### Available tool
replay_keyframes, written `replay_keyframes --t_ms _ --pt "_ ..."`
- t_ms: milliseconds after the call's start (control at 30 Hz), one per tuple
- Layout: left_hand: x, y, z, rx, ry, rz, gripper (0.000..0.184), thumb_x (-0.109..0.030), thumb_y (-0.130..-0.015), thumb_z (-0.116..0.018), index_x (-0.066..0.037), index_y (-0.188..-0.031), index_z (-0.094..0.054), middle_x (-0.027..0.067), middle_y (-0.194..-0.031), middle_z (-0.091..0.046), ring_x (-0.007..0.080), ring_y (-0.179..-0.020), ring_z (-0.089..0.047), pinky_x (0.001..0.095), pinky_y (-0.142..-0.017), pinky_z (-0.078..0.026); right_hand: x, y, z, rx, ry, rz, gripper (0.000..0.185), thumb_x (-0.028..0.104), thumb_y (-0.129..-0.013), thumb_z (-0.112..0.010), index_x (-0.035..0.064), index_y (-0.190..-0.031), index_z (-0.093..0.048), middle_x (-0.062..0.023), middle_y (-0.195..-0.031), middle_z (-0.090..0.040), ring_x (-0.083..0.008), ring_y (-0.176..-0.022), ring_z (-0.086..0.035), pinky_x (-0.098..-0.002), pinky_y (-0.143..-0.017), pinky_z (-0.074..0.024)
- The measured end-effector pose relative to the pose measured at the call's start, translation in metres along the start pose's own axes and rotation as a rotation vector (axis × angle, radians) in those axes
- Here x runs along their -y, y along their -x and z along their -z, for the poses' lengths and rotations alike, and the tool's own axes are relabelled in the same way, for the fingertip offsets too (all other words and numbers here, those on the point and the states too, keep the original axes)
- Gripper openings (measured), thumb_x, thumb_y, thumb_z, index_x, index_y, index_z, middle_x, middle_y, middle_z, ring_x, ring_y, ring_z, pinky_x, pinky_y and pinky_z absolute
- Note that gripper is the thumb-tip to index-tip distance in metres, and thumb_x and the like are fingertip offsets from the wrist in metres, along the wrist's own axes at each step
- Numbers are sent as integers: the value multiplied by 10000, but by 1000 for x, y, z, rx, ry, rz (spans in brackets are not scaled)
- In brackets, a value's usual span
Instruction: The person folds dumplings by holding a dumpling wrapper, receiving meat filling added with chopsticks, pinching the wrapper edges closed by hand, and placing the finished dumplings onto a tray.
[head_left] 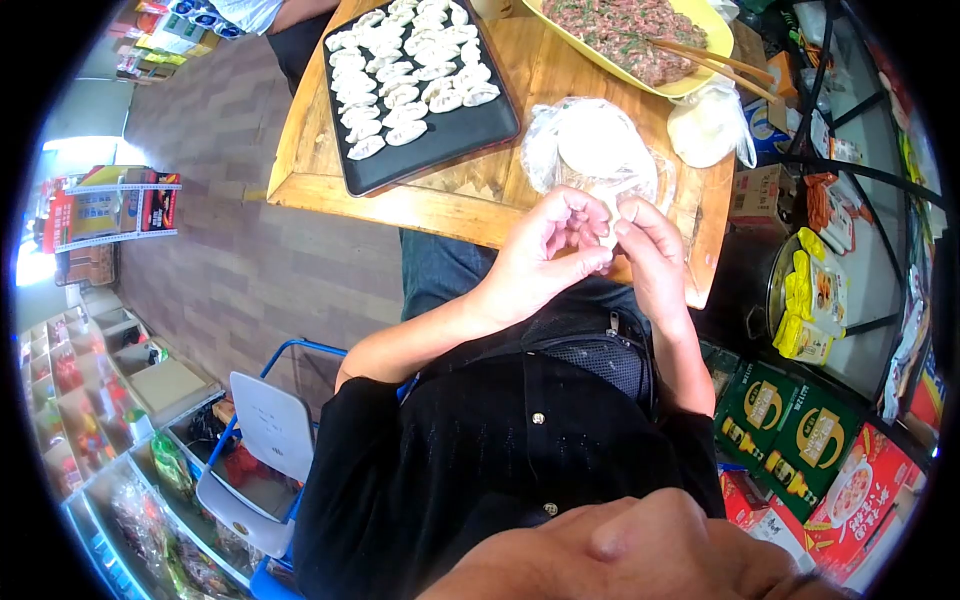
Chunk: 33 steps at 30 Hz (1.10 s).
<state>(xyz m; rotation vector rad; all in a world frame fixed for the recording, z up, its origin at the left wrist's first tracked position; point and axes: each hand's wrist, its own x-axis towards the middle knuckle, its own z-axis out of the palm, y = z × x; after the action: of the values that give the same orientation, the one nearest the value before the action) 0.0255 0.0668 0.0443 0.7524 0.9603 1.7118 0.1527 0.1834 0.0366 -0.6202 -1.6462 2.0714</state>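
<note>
Between both hands, at the table's near edge, is a pale dumpling (611, 212), mostly covered by fingers. My left hand (560, 238) curls round it from the left, thumb bent inward. From the other side my right hand (652, 242) pinches it with thumb and forefinger. Just beyond them, a stack of round white wrappers (598, 150) lies in a clear plastic bag (541, 140). Farther left, a black tray (455, 138) carries rows of folded dumplings (398, 75). A yellow bowl (712, 30) holds minced filling (625, 35) flecked with green, with chopsticks (725, 66) resting in it.
A knotted plastic bag with something white (703, 130) sits on the wooden table (470, 212), right of the wrappers. Shelves with yellow packets (812, 300) and green boxes (785, 425) stand at the right. A blue-framed chair (272, 420) is at the left. Another person's arm (300, 12) shows at top.
</note>
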Motion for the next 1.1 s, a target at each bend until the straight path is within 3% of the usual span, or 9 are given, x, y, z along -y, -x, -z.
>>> replay_keyframes --t_ms 67,200,267,400,433,533,633,800,1100 --pt "1 0 3 -27 58 -13 263 1 -902 -636 -39 -1123 -501 9 -1027 -522 72 -885 -517 235 -813 -475 0 0 5 1 -135 -23 128 147 -961 -547 28 -933 -584 -38 -801 -613 -94 -655 -586 -229 -573 -492" --pt "11 -3 22 -135 -229 -53 339 -174 -983 -562 -25 -1274 -476 53 -1149 -551 139 -1001 -556 319 -914 -456 7 4 10 52 -368 -48 185 177 -933 -522 12 -955 -602 -79 -835 -647 -133 -654 -614 -248 -540 -505" --pt "11 -2 21 -8 257 293 394 -234 -989 -562 -23 -1308 -467 69 -1174 -565 150 -1013 -575 318 -897 -474 12 5 6 112 -457 -2 196 175 -930 -515 6 -967 -608 -88 -844 -651 -142 -658 -618 -252 -532 -507" --pt "19 -2 34 94 462 349 303 -194 -955 -620 -21 -1196 -558 42 -1037 -634 114 -900 -621 251 -770 -524 7 5 10 119 -401 15 140 142 -930 -522 18 -915 -584 -70 -839 -635 -129 -660 -609 -248 -552 -496" --pt "19 -1 29 -93 353 317 208 -150 -939 -640 -28 -1101 -594 24 -950 -639 86 -807 -614 224 -714 -524 3 5 14 129 -378 33 131 139 -932 -526 21 -905 -578 -65 -837 -632 -125 -663 -609 -246 -559 -494" --pt "16 -3 41 -119 111 109 165 -136 -939 -640 -39 -1066 -598 20 -918 -630 71 -767 -594 213 -680 -512 1 4 21 59 -52 74 111 112 -954 -534 33 -877 -551 -29 -813 -597 -89 -667 -571 -224 -588 -460" --pt "3 -5 30 -185 -72 8 133 -62 -925 -639 -24 -1044 -594 3 -880 -604 41 -743 -550 191 -646 -475 7 5 9 -230 274 155 107 85 -987 -505 38 -900 -545 3 -778 -535 -53 -662 -485 -204 -597 -404" --pt "6 -5 16 -178 -50 -45 161 0 -903 -647 -19 -1041 -567 -13 -915 -569 27 -736 -522 174 -633 -459 14 12 -14 41 98 92 149 124 -1006 -493 22 -915 -552 -6 -788 -543 -62 -672 -515 -207 -602 -437" --pt "4 1 17 -20 131 74 68 -71 -968 -579 -25 -1006 -546 18 -904 -563 70 -783 -552 212 -707 -482 8 4 -15 90 32 18 178 179 -1011 -501 30 -931 -557 -10 -758 -549 -77 -662 -531 -232 -594 -467"
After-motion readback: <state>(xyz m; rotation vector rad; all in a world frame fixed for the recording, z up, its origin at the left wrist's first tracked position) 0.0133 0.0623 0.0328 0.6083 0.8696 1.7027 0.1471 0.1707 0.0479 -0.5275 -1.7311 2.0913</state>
